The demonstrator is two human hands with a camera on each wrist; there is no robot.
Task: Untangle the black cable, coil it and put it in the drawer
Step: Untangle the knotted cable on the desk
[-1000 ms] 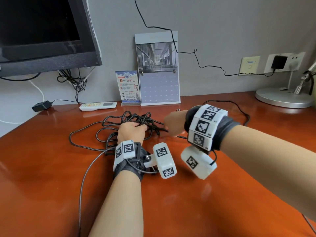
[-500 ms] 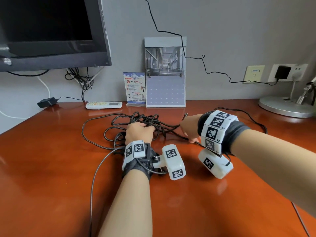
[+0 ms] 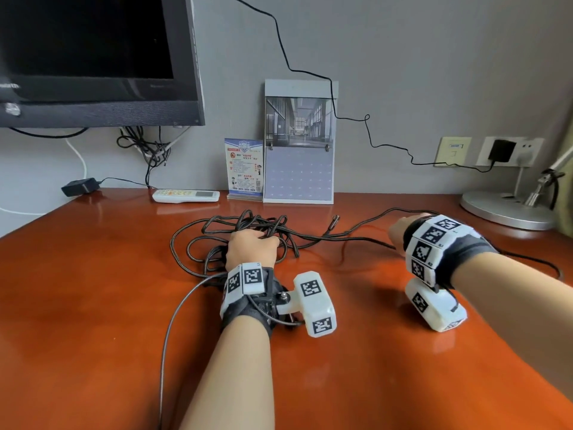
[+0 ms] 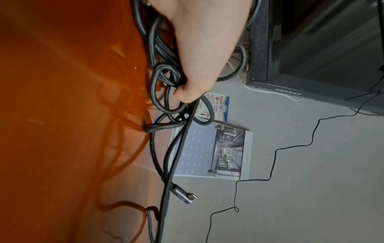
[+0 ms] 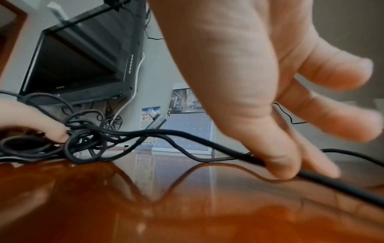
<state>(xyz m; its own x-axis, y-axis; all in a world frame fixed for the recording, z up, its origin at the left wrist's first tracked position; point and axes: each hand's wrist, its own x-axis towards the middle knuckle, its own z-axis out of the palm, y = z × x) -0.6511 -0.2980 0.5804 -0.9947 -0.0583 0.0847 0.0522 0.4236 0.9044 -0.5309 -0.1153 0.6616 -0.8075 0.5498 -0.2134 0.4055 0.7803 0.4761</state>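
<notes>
The black cable (image 3: pixel 248 226) lies as a tangled heap on the orange-brown desk (image 3: pixel 93 305). My left hand (image 3: pixel 263 238) rests on the heap and grips several loops; the left wrist view shows its fingers (image 4: pixel 187 93) curled round the cable (image 4: pixel 164 105). My right hand (image 3: pixel 395 231) is out to the right and pinches one strand (image 5: pixel 187 136) between thumb and forefinger (image 5: pixel 290 167), low over the desk, the other fingers spread. That strand runs taut from the heap. A free metal plug end (image 3: pixel 335 219) sticks up between the hands. No drawer is in view.
A monitor (image 3: pixel 93 57) stands at the back left. A remote (image 3: pixel 186 196), a card stand (image 3: pixel 244 167) and a calendar (image 3: pixel 299 144) line the wall. A lamp base (image 3: pixel 505 209) sits at the back right, and a thin wire runs to a wall plug (image 3: pixel 500 150).
My right hand has moved well to the right, drawing a strand out of the heap. The left hand has stayed on the tangle.
</notes>
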